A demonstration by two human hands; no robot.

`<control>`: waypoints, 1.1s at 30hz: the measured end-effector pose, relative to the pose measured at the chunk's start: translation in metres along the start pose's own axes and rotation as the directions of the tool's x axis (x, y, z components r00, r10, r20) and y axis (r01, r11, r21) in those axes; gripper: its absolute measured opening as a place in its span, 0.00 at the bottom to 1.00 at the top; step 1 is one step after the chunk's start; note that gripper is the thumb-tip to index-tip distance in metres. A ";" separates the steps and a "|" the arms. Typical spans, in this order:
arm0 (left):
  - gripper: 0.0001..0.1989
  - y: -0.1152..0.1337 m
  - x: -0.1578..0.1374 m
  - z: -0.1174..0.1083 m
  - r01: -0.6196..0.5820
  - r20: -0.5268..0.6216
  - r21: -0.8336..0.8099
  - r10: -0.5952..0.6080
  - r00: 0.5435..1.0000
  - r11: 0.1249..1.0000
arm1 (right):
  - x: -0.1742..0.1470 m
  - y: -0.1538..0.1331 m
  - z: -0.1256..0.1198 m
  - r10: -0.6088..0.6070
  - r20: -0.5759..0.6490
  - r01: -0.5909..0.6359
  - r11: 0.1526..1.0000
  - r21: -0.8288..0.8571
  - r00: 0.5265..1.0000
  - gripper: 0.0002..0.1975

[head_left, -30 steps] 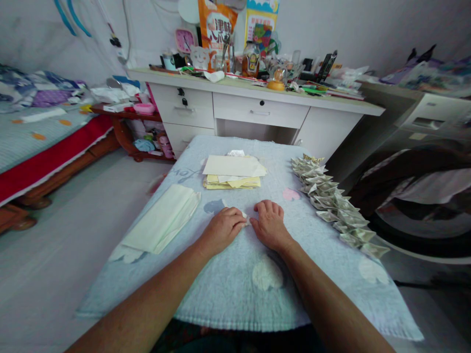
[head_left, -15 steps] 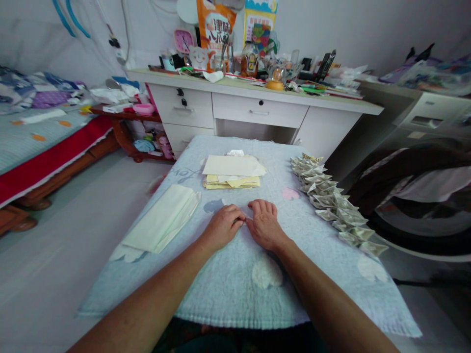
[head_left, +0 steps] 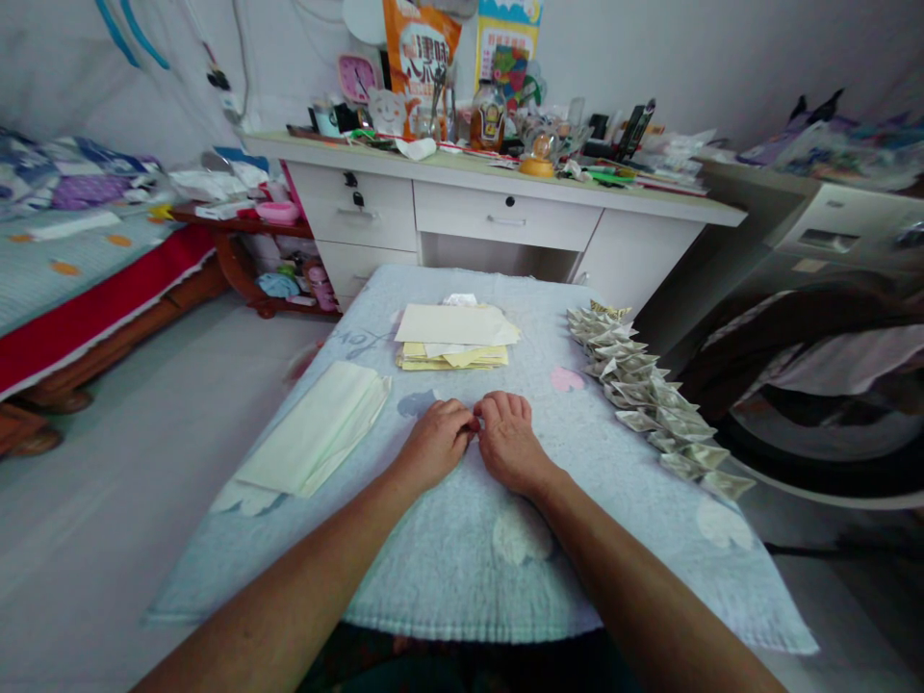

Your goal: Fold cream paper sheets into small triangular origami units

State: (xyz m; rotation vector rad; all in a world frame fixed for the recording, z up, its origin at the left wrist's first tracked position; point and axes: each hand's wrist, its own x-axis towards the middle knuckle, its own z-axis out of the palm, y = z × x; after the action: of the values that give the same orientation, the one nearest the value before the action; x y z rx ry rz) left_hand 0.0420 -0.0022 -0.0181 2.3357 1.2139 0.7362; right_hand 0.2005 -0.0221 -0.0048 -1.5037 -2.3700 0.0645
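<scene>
My left hand (head_left: 439, 441) and my right hand (head_left: 509, 441) meet at the middle of the cloth-covered table (head_left: 462, 568). The left fingers are curled and pinched together; whatever is between them is too small and hidden to make out. My right hand lies palm down with its fingers close together, thumb side touching the left fingertips, and anything under it is covered. Beyond the hands lies a stack of cream and yellow paper sheets (head_left: 454, 325). A pile of pale green folded paper (head_left: 314, 430) is left of my left hand. Rows of folded paper pieces with pointed tips (head_left: 639, 390) stand to the right.
A white desk (head_left: 505, 197) crowded with jars, bags and small items stands behind the table. The washing machine (head_left: 823, 217) is at the right with its door open. A bed (head_left: 101, 279) and a low wooden stand (head_left: 238, 231) are on the left.
My right hand has shifted slightly left, closer against the left fingers, and its fingers have drawn together. The left hand has barely moved. The papers lie as before.
</scene>
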 end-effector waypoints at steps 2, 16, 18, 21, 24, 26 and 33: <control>0.09 0.001 0.000 0.000 0.000 0.007 0.023 0.000 1.000 1.000 | 0.000 -0.001 0.000 -0.003 0.021 0.003 1.000 0.020 1.000 0.11; 0.06 0.000 -0.013 -0.015 0.076 0.089 0.273 -0.104 0.991 0.959 | 0.000 0.000 0.001 -0.001 0.062 0.001 1.000 -0.009 0.998 0.11; 0.06 0.000 -0.014 -0.015 0.126 0.055 0.306 -0.150 0.987 0.944 | 0.000 0.000 0.001 0.001 0.065 -0.001 1.000 -0.009 0.998 0.12; 0.07 0.000 -0.016 -0.015 0.187 0.024 0.350 -0.208 0.978 0.918 | 0.000 0.000 0.000 0.006 0.066 -0.005 1.000 -0.007 0.998 0.12; 0.07 0.002 -0.018 -0.017 0.233 0.009 0.377 -0.255 0.967 0.897 | 0.000 0.001 0.000 0.008 0.074 -0.008 1.000 -0.002 0.997 0.13; 0.06 0.003 -0.020 -0.020 0.261 0.009 0.378 -0.285 0.958 0.888 | 0.000 0.001 -0.001 0.010 0.080 -0.010 1.000 0.003 0.997 0.14; 0.07 -0.002 -0.022 -0.025 0.273 -0.018 0.284 -0.280 0.960 0.919 | 0.000 0.001 0.000 0.018 0.060 -0.019 1.000 0.018 0.998 0.17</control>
State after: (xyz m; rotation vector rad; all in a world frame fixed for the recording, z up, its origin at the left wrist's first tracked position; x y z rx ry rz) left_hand 0.0148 -0.0169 -0.0057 2.3082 1.6921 0.4607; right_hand 0.2014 -0.0215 -0.0047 -1.5355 -2.3947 0.1375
